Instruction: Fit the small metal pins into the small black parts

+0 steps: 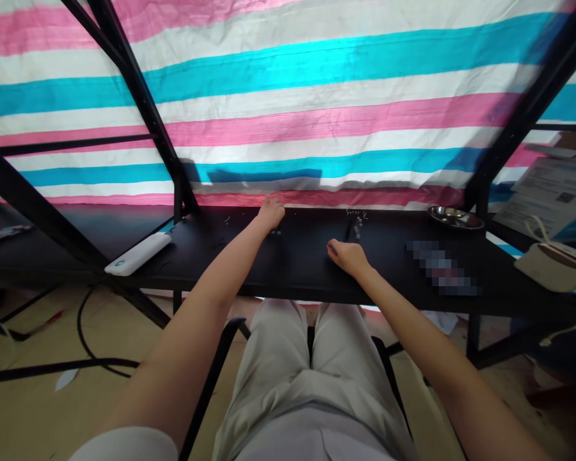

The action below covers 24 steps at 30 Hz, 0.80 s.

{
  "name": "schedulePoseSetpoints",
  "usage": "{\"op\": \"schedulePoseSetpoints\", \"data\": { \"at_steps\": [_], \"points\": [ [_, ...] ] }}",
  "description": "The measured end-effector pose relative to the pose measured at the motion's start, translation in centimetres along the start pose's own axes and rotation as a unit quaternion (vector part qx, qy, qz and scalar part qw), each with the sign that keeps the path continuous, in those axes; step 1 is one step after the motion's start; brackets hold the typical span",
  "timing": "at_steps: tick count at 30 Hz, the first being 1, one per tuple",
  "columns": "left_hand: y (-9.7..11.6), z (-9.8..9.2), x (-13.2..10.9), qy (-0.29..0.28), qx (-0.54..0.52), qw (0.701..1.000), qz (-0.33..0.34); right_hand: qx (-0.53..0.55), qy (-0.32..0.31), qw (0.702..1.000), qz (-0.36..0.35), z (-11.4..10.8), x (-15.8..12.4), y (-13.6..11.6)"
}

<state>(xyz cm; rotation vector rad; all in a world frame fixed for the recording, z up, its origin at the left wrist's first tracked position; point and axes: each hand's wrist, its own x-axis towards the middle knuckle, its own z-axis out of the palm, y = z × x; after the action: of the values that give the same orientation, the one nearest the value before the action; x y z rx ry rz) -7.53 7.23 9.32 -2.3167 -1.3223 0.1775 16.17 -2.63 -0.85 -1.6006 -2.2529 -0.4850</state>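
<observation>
I sit at a black table (307,269) in front of a pink, blue and white striped tarp. My left hand (271,213) reaches far across to the table's back edge, its fingers curled down onto the surface; what they hold, if anything, is hidden. My right hand (346,255) rests nearer the front, fingers curled loosely, close to a thin dark stick (348,230) and several tiny pale parts (358,225) lying just beyond it. A couple of small dark bits (275,233) lie just behind my left wrist.
A white rectangular device (138,253) lies at the table's left. A shallow metal dish (455,218) stands at the back right. A cream box with a cable (554,264) and papers (552,192) are at the far right. Black frame bars (144,109) slant overhead.
</observation>
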Motion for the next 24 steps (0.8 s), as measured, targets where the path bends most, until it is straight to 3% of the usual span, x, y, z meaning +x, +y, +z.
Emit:
{"op": "schedulePoseSetpoints", "data": {
  "at_steps": [9, 24],
  "points": [
    [-0.17, 0.76, 0.00, 0.009, -0.026, 0.999, -0.021, -0.001, -0.005, 1.000, 0.004, -0.39, 0.01, -0.14],
    [-0.08, 0.18, -0.18, -0.013, -0.013, 1.000, -0.023, -0.004, 0.006, 1.000, -0.006, -0.40, -0.05, -0.10]
  ]
}}
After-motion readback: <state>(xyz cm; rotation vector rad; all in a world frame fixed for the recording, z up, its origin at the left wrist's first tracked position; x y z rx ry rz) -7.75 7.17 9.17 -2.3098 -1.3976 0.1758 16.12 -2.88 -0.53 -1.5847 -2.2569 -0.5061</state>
